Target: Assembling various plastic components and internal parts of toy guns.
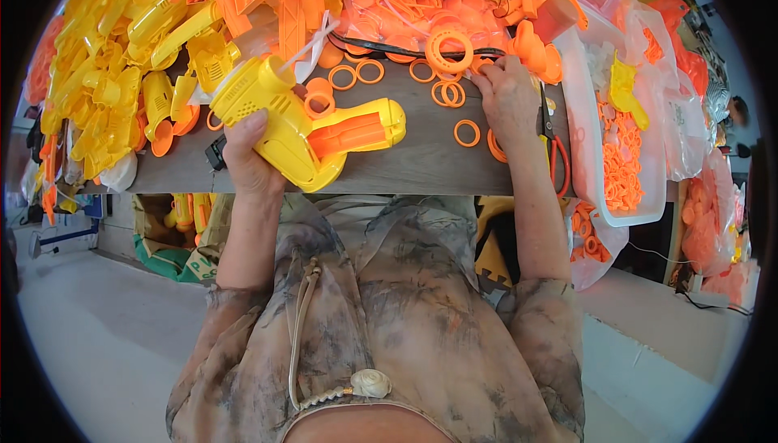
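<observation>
The left hand (247, 159) grips a yellow toy blaster (304, 123) with an orange slide, lifted above the near edge of the grey worktable (413, 159). To the right, the right hand (509, 98) rests palm-down, fingers curled over loose orange rings (448, 93), beside a white tray (587, 119) of orange parts.

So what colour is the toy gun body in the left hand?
Yellow, with an orange insert, seen in the head view: toy gun body, left hand.
</observation>
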Demonstrator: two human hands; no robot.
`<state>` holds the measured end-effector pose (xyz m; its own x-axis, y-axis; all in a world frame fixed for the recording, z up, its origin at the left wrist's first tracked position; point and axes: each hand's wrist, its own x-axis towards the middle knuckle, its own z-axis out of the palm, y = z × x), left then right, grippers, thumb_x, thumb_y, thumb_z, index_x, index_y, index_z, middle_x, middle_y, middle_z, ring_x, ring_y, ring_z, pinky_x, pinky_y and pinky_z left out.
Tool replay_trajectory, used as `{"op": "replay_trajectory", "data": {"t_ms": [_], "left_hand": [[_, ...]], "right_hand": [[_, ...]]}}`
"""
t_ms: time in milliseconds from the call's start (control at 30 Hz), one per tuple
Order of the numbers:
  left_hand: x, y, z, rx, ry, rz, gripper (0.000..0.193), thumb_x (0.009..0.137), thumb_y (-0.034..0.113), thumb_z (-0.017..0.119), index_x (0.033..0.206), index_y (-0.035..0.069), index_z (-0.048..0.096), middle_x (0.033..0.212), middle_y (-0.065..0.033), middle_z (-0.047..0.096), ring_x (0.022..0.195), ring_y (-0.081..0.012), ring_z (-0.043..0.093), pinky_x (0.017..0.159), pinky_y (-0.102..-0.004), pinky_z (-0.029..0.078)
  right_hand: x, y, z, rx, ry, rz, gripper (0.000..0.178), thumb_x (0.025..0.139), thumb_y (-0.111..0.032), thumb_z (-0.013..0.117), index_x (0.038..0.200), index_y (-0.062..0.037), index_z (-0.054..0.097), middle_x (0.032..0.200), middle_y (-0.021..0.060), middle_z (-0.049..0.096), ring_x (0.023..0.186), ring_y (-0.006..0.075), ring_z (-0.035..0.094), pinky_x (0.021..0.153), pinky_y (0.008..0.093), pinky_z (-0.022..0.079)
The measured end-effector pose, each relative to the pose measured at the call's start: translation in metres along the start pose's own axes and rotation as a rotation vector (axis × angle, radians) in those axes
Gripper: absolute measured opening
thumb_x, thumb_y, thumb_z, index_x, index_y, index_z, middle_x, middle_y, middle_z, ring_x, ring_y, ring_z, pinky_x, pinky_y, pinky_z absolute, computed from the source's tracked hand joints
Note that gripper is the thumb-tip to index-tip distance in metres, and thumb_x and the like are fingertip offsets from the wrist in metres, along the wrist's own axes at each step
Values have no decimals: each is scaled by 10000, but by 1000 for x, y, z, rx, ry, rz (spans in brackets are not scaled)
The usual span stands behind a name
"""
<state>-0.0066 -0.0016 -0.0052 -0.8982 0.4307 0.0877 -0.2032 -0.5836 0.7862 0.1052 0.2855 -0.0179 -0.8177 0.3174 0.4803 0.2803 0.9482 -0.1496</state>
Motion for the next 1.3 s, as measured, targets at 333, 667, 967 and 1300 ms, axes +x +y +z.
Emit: {"op": "replay_trajectory", "data": {"t_ms": [333,667,967,1300], "left_hand": [[7,-3,0,-162,-21,-27,577,699,184,595,1205,-46,441,1032,-208,587,951,-299,601,840,-399,510],[7,-4,5,-118,-9,-21,608,705,259,602,1220,-24,441,1061,-208,568,963,-308,585,859,-418,498],[3,-1,0,-145,15,-26,630,714,263,601,1247,-17,413,1081,-205,558,955,-310,590,828,-440,518],[-3,3,4,-191,23,-116,604,716,274,590,1217,-28,440,1036,-221,572,916,-311,603,815,-435,521]], "right_hand": [[-2,17,-11,655,-79,430,80,753,-49,664,825,-15,666,721,24,588,603,91,551,540,224,432],[-31,-71,-59,1663,-319,411,183,842,-59,547,1001,30,527,821,82,587,620,120,542,540,257,438],[-39,-81,-48,1829,-378,495,233,842,-70,566,1036,55,534,844,101,594,624,125,548,524,255,458],[-36,-100,-50,1656,-428,468,207,888,-33,476,1067,60,524,871,100,594,636,104,551,499,228,474]]}}
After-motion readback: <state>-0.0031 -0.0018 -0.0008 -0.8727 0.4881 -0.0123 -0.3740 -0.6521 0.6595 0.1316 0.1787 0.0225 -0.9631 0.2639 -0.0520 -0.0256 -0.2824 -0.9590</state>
